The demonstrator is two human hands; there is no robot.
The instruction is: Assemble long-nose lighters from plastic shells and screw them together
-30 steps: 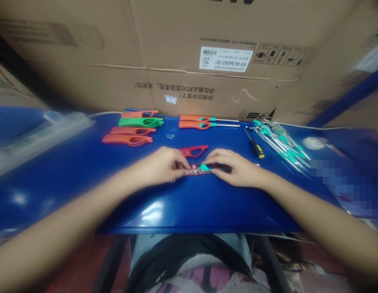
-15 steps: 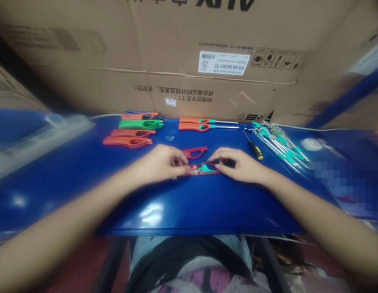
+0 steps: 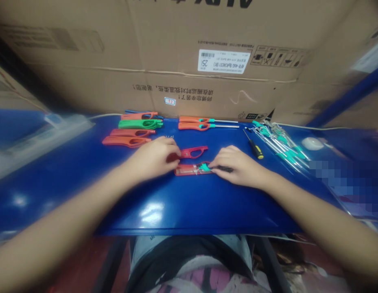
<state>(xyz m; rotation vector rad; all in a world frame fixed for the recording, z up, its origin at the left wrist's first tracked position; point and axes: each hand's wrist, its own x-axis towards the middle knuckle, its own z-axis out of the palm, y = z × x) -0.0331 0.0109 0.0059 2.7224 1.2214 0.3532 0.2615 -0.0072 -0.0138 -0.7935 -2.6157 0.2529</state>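
In front of me lies an open red lighter casing half (image 3: 186, 171) with a clear inner part and a teal trigger piece (image 3: 204, 167) in it. My right hand (image 3: 236, 167) is closed at its right end, thumb and finger pinched by the trigger piece; the fingers cover that end. Just behind it rests the matching red casing half (image 3: 195, 152), which has a trigger loop. My left hand (image 3: 156, 158) has its curled fingers around this second half's left end, which they hide.
Orange and green lighter casings (image 3: 140, 124) lie back left. Two assembled orange lighters (image 3: 193, 126) lie at the back middle. On the right are a black-and-yellow screwdriver (image 3: 256, 150) and a pile of metal tubes with teal parts (image 3: 280, 144). A cardboard wall (image 3: 100, 89) stands behind.
My left hand has let go of the open casing's left end and moved left and back to the other red half. My right hand has shifted slightly, staying at the open casing's right end.
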